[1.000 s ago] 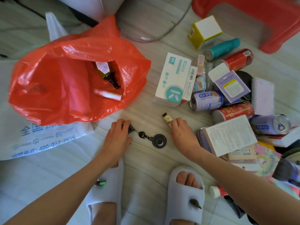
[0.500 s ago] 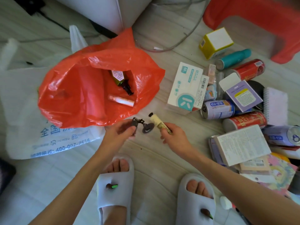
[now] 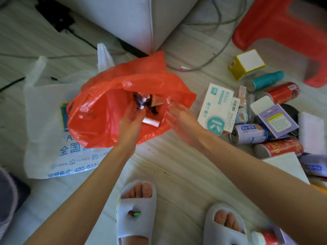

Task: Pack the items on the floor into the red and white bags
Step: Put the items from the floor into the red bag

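On a pale plank floor, the red bag (image 3: 113,110) lies open-mouthed on the flat white bag (image 3: 47,131), with boxes and cans (image 3: 281,93) heaped well to the right. The left hand (image 3: 130,119) and right hand (image 3: 178,117) hover over its mouth, fingers loose; whether either holds anything I cannot tell. The film looks thin, limp and slippery, best gathered at the rim.

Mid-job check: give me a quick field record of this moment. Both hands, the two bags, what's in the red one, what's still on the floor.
left hand: over the red bag's mouth, fingers blurred, hold unclear
right hand: at the bag's right rim, fingers relaxed, holding nothing visible
red bag: open, lying on the white bag
in red bag: white tube, dark bottle, other blurred items
white bag: flat, contents not visible
still on floor: tissue box, yellow box, teal bottle, red cans, more
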### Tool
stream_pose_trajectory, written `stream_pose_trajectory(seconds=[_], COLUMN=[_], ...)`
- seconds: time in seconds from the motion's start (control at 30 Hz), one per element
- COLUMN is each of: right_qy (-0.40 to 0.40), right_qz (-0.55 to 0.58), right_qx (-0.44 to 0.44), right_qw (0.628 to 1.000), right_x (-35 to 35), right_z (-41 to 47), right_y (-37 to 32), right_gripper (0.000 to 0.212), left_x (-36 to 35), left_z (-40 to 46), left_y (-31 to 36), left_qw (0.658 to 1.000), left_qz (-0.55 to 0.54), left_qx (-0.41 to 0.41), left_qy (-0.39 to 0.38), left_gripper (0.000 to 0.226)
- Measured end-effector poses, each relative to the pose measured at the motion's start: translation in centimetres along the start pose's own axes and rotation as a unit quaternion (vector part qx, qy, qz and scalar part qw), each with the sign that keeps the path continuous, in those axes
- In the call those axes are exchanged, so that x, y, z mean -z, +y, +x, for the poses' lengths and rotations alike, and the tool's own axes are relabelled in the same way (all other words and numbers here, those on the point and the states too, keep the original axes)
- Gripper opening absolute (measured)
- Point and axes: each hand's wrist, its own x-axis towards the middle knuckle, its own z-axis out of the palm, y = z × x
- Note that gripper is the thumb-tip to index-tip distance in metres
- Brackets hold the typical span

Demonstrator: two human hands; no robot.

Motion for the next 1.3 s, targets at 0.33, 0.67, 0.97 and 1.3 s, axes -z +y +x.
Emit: stream_pose_trajectory(seconds=[0.33,0.67,0.97,1.3], right_qy=[0.281,0.188,0.152,0.278], right_qz=[-0.248,-0.64,-0.587,-0.361], right_qx=[0.076,0.181,0.177,0.016], right_qw=[0.924,0.722,0.776,0.89], right_x=[11.3,18.1,16.4,15.0], right_z=[-4.8,-2.2,-6.1,-5.5], right_y=[3.4,2.9,7.0,4.8], right_gripper=[0.011,0.049,0.049,0.04], left_x=[-4.2,-13.4,-8.9,-14.4], left_z=[-6.0,-3.4,-5.2,-3.9], left_y=[-5.7,-4.1,-6.2,-3.3], left_qw=[0.952,0.648,0.646,0.723], left_qz=[0.277,0.642,0.624,0.564], left_qx=[-0.035,-0.289,-0.332,-0.344], left_qy=[-0.126,-0.291,-0.289,-0.202], left_gripper=[0.043,0.07,0.052,0.057])
